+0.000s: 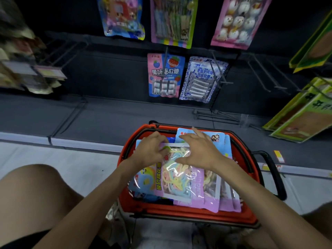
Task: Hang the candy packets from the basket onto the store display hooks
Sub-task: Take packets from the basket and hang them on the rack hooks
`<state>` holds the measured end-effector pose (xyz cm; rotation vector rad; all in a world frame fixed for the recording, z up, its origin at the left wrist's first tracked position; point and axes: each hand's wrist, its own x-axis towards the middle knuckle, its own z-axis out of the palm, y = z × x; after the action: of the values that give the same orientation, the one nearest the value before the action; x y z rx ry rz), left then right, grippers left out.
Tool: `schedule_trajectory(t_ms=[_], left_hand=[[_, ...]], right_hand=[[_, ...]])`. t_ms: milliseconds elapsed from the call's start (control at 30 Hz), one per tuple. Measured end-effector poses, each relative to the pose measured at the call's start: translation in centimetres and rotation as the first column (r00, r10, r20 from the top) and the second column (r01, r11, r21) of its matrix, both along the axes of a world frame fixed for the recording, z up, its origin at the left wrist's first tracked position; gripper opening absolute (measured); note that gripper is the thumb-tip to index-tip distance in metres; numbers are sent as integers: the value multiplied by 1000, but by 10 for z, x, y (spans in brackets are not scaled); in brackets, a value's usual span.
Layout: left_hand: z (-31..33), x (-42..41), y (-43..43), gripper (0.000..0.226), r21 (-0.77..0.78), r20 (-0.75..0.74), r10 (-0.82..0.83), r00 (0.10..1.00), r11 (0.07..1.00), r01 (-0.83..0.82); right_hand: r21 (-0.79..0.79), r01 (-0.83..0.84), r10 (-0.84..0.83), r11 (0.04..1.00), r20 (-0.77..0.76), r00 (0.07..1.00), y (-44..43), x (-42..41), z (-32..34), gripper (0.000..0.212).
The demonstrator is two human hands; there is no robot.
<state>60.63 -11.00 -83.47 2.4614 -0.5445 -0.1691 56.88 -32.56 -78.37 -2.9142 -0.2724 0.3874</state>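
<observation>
Head view: pinching the top edge of a glossy, clear-windowed candy packet [177, 177] of pastel strands with the curled left hand [150, 149]. Spreading the right hand [198, 152] over it, fingers straight, gripping nothing. Lying flat on other slick pouches inside the red plastic basket [179, 212]. Hanging from thin black wire hooks [224, 77] beyond: a pink-and-blue pouch [165, 76].

Glossy clear-plastic candy packets [177, 175] lie in a smooth red plastic basket [179, 213].
</observation>
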Motion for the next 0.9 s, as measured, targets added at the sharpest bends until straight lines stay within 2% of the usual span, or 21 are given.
schedule_trajectory(t_ms=[100, 167, 233, 333, 400, 467, 533, 633, 700, 767, 833, 900], left_hand=[[16, -3, 2, 14, -94, 68, -30, 997, 995, 36], [28, -7, 1, 13, -121, 148, -58, 987, 990, 77], [40, -13, -1, 16, -169, 242, -37, 970, 982, 80], [63, -23, 2, 23, -291, 327, 140, 935, 956, -41], [81, -32, 11, 28, -371, 407, 287, 867, 919, -130], [95, -40, 25, 33, -457, 426, 426, 798, 863, -217], [103, -47, 37, 46, -536, 340, 558, 757, 776, -331], [111, -51, 40, 79, -643, 8, 636, 772, 594, -483], [122, -53, 35, 86, -711, -295, 521, 801, 440, -549], [133, -54, 30, 69, -769, -526, 240, 816, 275, -576], [140, -54, 28, 50, -807, -549, 32, 835, 239, -540], [149, -55, 27, 47, -846, -501, -27, 865, 225, -483]], right_hand=[[19, -14, 16, 1000, -90, 996, 3, 3, 21, 75], [114, -25, 38, 993, -110, 993, 7, 2, 31, 52], [215, 7, 14, 977, -99, 995, 9, -2, 40, 44], [356, 67, -53, 932, -50, 997, 7, -9, 56, 35], [443, 82, -87, 893, -10, 996, 2, -12, 65, 30], [578, 109, -139, 809, 7, 990, -4, -15, 74, 26], [701, 112, -207, 704, 52, 977, -6, -18, 84, 24], [842, 95, -300, 531, 82, 951, -4, -22, 96, 26], [901, 73, -338, 428, 85, 937, 0, -24, 105, 27], [931, 54, -352, 361, 82, 932, 4, -25, 116, 27], [955, 42, -345, 293, 65, 936, 10, -26, 128, 27], [965, 25, -344, 263, 70, 936, 14, -24, 137, 28]])
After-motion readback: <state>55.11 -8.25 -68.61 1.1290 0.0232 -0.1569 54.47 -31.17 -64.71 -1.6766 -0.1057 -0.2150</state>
